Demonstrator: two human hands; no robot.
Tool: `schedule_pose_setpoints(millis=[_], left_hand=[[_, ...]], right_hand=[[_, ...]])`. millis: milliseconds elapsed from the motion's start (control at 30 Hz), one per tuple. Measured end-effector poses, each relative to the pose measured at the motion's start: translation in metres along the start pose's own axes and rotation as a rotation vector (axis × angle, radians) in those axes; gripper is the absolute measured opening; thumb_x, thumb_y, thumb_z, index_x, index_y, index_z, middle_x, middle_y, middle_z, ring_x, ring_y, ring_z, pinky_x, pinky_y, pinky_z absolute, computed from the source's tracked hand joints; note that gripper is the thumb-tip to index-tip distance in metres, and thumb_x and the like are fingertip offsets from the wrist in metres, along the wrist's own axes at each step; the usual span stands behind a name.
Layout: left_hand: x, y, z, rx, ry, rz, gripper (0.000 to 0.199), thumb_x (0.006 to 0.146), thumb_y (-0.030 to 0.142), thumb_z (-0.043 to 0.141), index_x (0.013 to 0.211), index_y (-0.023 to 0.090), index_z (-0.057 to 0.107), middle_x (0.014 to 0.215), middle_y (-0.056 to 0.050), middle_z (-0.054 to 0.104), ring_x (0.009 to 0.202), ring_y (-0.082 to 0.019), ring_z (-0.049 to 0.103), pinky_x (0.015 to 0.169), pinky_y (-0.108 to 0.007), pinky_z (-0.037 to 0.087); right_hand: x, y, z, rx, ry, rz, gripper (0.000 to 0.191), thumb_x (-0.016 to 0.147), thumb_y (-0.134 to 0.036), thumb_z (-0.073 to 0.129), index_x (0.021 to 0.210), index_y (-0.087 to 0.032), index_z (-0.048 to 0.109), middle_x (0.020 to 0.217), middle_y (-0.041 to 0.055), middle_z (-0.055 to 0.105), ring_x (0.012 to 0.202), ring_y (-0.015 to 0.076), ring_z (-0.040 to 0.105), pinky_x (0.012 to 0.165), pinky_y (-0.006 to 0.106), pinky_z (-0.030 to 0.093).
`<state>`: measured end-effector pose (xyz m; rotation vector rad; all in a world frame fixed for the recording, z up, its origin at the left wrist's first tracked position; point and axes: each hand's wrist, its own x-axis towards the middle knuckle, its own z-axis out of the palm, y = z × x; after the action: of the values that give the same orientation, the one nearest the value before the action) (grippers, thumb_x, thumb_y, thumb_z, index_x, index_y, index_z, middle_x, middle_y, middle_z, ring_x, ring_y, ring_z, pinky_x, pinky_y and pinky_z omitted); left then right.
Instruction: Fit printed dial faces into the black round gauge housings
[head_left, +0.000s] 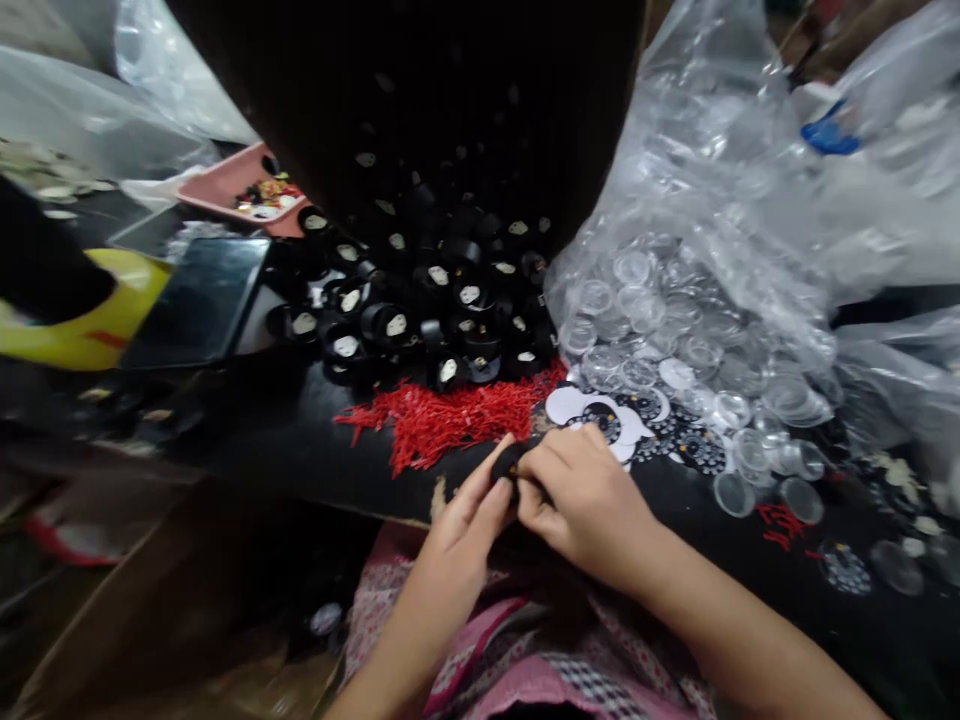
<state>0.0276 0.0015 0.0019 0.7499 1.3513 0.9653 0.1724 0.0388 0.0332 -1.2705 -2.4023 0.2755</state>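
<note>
Bag of clear plastic discs [697, 250] slumps at right | black caps [420, 300] heaped at centre behind red pins [450, 420] | printed dials [637, 425] just beside the hands | left hand [461, 530] and right hand [585, 495] both pinch one small black piece [510, 465] at the table edge

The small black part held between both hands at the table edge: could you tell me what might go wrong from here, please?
1. The small black part is pinched by the left hand and right hand right over the table edge; a slip could drop it into the lap.
2. The red pins lie loose just beyond the fingers, so a sweep might scatter them.
3. The clear discs spill from the plastic bag and could slide further.
</note>
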Motion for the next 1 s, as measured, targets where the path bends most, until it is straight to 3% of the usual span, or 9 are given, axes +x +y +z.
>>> schedule_pose_setpoints(millis=[100, 200, 333, 433, 500, 600, 767, 900, 1000], left_hand=[[0.003, -0.009, 0.006, -0.180, -0.008, -0.122, 0.040, 0.087, 0.053, 0.057, 0.118, 0.031, 0.069, 0.129, -0.008, 0.068, 0.122, -0.034, 0.061, 0.101, -0.055, 0.050], [0.008, -0.015, 0.006, -0.153, -0.044, -0.055, 0.037, 0.086, 0.050, 0.062, 0.119, 0.036, 0.069, 0.135, -0.003, 0.065, 0.128, -0.032, 0.056, 0.107, -0.053, 0.045], [0.012, -0.013, 0.001, -0.185, -0.054, -0.049, 0.042, 0.085, 0.046, 0.065, 0.126, 0.034, 0.064, 0.135, -0.003, 0.065, 0.128, -0.030, 0.056, 0.111, -0.052, 0.041], [0.010, -0.014, 0.001, -0.318, -0.078, -0.067, 0.043, 0.088, 0.047, 0.061, 0.128, 0.033, 0.062, 0.134, -0.004, 0.065, 0.121, -0.030, 0.062, 0.107, -0.052, 0.046], [0.009, -0.017, 0.004, -0.344, -0.122, -0.072, 0.038, 0.087, 0.044, 0.063, 0.124, 0.034, 0.065, 0.135, -0.002, 0.064, 0.124, -0.029, 0.060, 0.106, -0.050, 0.048], [0.009, -0.019, 0.008, -0.373, -0.154, -0.093, 0.033, 0.087, 0.043, 0.064, 0.118, 0.034, 0.068, 0.133, -0.001, 0.066, 0.123, -0.028, 0.061, 0.104, -0.049, 0.051], [0.014, -0.009, 0.013, -0.495, -0.176, -0.124, 0.030, 0.090, 0.043, 0.060, 0.113, 0.026, 0.070, 0.125, -0.006, 0.071, 0.116, -0.028, 0.066, 0.104, -0.052, 0.049], [0.016, -0.003, 0.018, -0.534, -0.260, -0.166, 0.038, 0.091, 0.050, 0.055, 0.114, 0.023, 0.069, 0.121, -0.010, 0.072, 0.110, -0.028, 0.069, 0.102, -0.051, 0.050], [0.014, -0.004, 0.017, -0.448, -0.244, -0.068, 0.036, 0.089, 0.046, 0.060, 0.117, 0.025, 0.068, 0.128, -0.009, 0.068, 0.117, -0.029, 0.064, 0.099, -0.050, 0.052]], right_hand=[[0.003, -0.007, -0.002, 0.028, -0.052, 0.161, 0.014, 0.088, -0.015, 0.049, 0.079, -0.017, 0.061, 0.077, 0.0038, 0.063, 0.073, 0.0174, 0.053, 0.072, 0.033, 0.036], [0.004, 0.000, -0.011, 0.155, -0.150, 0.275, 0.009, 0.089, -0.018, 0.056, 0.082, -0.018, 0.062, 0.078, 0.0004, 0.066, 0.072, 0.0144, 0.057, 0.074, 0.030, 0.039], [0.001, 0.051, -0.028, 0.124, -0.082, 0.365, 0.015, 0.095, -0.024, 0.053, 0.096, -0.021, 0.068, 0.095, 0.0026, 0.071, 0.088, 0.0153, 0.064, 0.081, 0.029, 0.044], [-0.002, 0.098, -0.035, -0.150, 0.021, 0.560, 0.032, 0.089, -0.026, 0.061, 0.119, -0.016, 0.064, 0.121, 0.0169, 0.065, 0.109, 0.0306, 0.059, 0.091, 0.046, 0.041], [-0.005, 0.119, -0.037, -0.185, 0.020, 0.577, 0.032, 0.085, -0.026, 0.065, 0.115, -0.016, 0.068, 0.120, 0.0182, 0.065, 0.111, 0.0352, 0.057, 0.092, 0.052, 0.039], [-0.013, 0.130, -0.038, -0.178, 0.035, 0.552, 0.022, 0.086, -0.027, 0.062, 0.103, -0.018, 0.072, 0.109, 0.0135, 0.070, 0.106, 0.0321, 0.060, 0.093, 0.050, 0.040], [-0.024, 0.095, -0.036, 0.030, 0.150, 0.570, 0.029, 0.094, -0.028, 0.050, 0.114, -0.015, 0.067, 0.106, 0.0118, 0.071, 0.093, 0.0234, 0.065, 0.086, 0.042, 0.050], [-0.022, 0.037, -0.022, 0.539, 0.019, 0.458, 0.031, 0.095, -0.026, 0.052, 0.123, -0.024, 0.065, 0.104, 0.0063, 0.069, 0.094, 0.0185, 0.065, 0.086, 0.037, 0.052], [-0.017, 0.010, -0.012, 0.535, 0.001, 0.344, 0.034, 0.095, -0.019, 0.051, 0.125, -0.027, 0.064, 0.110, 0.0080, 0.061, 0.102, 0.0189, 0.061, 0.091, 0.038, 0.049]])
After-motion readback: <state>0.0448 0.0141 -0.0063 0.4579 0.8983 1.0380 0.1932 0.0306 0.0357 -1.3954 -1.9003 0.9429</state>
